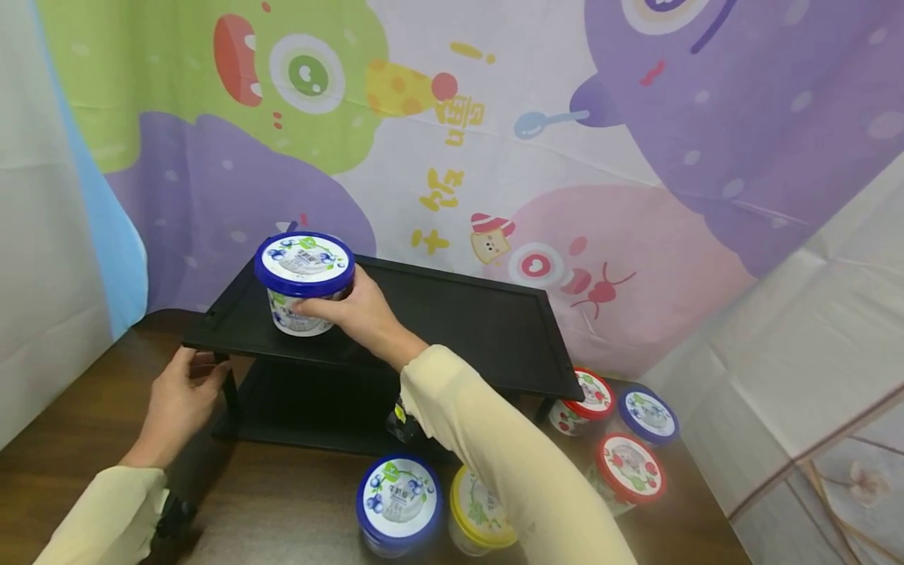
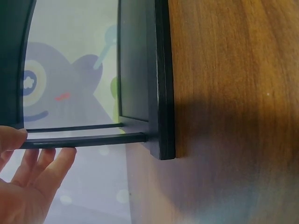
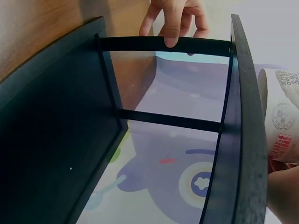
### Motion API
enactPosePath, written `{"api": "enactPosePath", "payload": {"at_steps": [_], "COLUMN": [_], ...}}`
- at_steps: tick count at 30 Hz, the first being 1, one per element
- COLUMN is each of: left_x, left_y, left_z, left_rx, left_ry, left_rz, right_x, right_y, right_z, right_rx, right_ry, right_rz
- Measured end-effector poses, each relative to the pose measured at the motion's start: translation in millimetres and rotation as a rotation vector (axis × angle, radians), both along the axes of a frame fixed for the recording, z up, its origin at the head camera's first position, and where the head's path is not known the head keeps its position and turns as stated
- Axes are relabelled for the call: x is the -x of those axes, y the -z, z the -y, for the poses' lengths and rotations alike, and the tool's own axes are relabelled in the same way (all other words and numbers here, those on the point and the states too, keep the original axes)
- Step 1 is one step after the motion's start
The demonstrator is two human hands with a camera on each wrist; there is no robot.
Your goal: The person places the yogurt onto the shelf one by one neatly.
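My right hand grips a tub with a blue lid and blueberry pictures at the left part of the upper board of a black two-tier shelf. Part of the same tub shows in the right wrist view, close to the board; whether it rests there I cannot tell. At the shelf's front left corner, my left hand pinches a black leg, thumb on one side and fingers on the other. The right wrist view also shows this left hand on the leg.
In front of the shelf stand another blue-lidded tub and a yellow-lidded tub, partly behind my right sleeve. To the right are two red-lidded tubs and a blue-lidded one. A cartoon curtain hangs behind.
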State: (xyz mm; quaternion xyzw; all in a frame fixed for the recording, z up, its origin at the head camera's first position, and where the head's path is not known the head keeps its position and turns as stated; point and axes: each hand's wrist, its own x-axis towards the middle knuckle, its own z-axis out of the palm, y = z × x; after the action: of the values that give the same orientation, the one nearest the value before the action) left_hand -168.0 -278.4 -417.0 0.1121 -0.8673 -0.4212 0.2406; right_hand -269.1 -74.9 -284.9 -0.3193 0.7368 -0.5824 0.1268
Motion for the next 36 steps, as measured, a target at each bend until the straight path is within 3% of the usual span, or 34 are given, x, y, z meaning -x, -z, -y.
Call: {"api": "enactPosePath", "payload": {"at_steps": [23, 36], "left_x": [0.9, 1.1], "left_y": [-0.5, 1.2], "left_z": [-0.2, 1.2], "left_rx": [-0.014, -0.009], "left_ry": [-0.005, 0.003], "left_rz": [0.033, -0.009], "right_x": [2.9, 2.2], "right_y": [-0.9, 0.2], "right_z": [17.7, 25.3], "right_rx": [0.000, 0.009], "right_ry": [-0.036, -0.025], "right_rz": [0.033, 0.045]}}
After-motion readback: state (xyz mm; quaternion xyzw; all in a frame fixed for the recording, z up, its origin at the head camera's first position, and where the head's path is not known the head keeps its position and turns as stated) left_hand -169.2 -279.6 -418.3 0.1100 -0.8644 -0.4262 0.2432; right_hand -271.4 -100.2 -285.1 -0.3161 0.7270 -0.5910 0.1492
